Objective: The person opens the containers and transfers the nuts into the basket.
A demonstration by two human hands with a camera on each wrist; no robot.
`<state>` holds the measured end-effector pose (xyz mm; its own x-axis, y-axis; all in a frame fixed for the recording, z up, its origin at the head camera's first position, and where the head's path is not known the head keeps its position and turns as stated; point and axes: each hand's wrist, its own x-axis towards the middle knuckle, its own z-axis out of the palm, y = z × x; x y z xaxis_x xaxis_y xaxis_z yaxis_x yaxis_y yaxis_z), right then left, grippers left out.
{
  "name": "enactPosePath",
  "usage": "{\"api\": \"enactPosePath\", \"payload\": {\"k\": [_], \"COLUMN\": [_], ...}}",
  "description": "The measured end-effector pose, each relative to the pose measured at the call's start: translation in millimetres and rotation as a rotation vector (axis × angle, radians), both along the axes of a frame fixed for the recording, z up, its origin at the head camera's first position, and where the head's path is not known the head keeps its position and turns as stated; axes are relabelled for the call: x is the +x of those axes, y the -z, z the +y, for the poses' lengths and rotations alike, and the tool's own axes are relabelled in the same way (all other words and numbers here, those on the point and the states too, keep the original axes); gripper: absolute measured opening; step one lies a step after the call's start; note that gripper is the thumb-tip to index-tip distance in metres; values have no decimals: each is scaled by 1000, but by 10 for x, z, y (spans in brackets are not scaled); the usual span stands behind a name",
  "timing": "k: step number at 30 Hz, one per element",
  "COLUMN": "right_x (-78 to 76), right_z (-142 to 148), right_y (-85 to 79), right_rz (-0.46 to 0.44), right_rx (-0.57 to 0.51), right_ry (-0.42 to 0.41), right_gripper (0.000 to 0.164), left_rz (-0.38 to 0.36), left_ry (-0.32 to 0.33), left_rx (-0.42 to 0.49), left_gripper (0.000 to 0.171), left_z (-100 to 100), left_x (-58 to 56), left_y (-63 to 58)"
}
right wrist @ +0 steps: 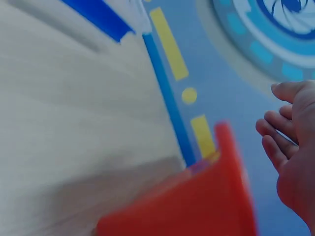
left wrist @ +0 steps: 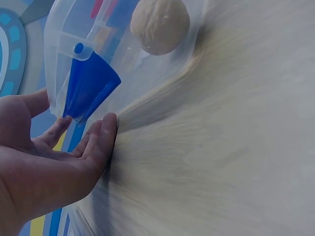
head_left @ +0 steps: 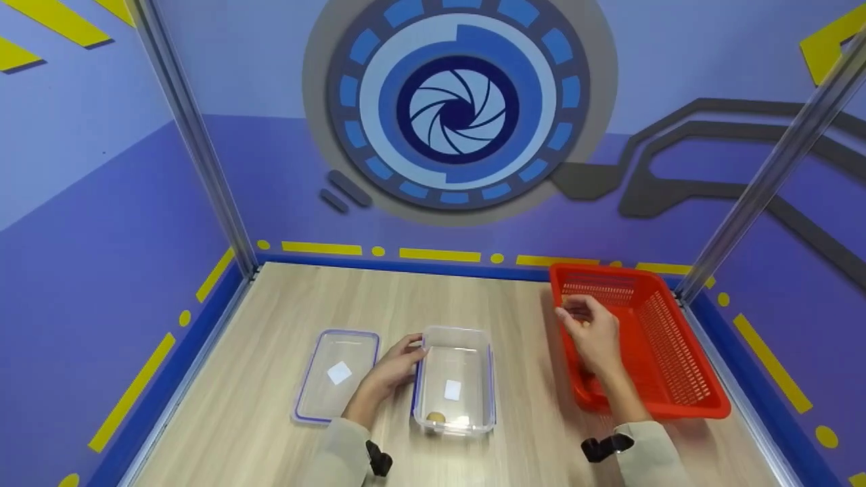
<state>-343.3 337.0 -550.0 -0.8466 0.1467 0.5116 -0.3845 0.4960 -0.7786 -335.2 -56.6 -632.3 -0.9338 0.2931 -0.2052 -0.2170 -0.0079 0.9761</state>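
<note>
A clear plastic box (head_left: pixel 454 368) with blue side flaps (left wrist: pixel 91 86) stands uncovered on the table. One walnut (head_left: pixel 436 417) lies inside, at the near-left corner; the left wrist view shows the same walnut (left wrist: pixel 160 25) through the wall. My left hand (head_left: pixel 394 365) touches the box's left side, thumb at the rim and fingers by the flap, fairly straight. Over the left rim of a red basket (head_left: pixel 676 358) hovers my right hand (head_left: pixel 595 335), its fingers loosely bent. No object shows between those fingers in the right wrist view, where the hand (right wrist: pixel 298 132) is partly cut off.
The box's lid (head_left: pixel 325 392), clear with a purple-blue edge, lies flat left of my left hand. Bare wooden table (head_left: pixel 521 325) separates box and basket. A blue printed wall (head_left: pixel 270 176) and metal posts (head_left: pixel 196 135) bound the table.
</note>
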Motion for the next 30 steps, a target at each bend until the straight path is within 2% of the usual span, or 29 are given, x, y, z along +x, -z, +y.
{"api": "enactPosePath", "payload": {"k": [3, 7, 11, 19, 25, 30], "right_x": [54, 117, 151, 253, 323, 393], "right_z": [-189, -444, -655, -983, -1162, -1293], "right_y": [-93, -103, -8, 170, 259, 334], "right_rz": [48, 78, 79, 52, -25, -28], "right_rx": [10, 90, 144, 215, 217, 206], "right_ry": [-58, -133, -211, -287, -344, -408], "right_gripper": [25, 24, 24, 27, 26, 27], "left_rz": [7, 17, 15, 13, 12, 25], "left_ry": [3, -2, -7, -2, -5, 3], "left_rx": [-5, -10, -13, -25, -8, 7], "left_gripper": [52, 49, 48, 53, 56, 54], "left_z": [0, -2, -1, -11, -24, -11], "left_x": [0, 1, -1, 14, 22, 20], "left_y": [12, 23, 27, 8, 22, 28]}}
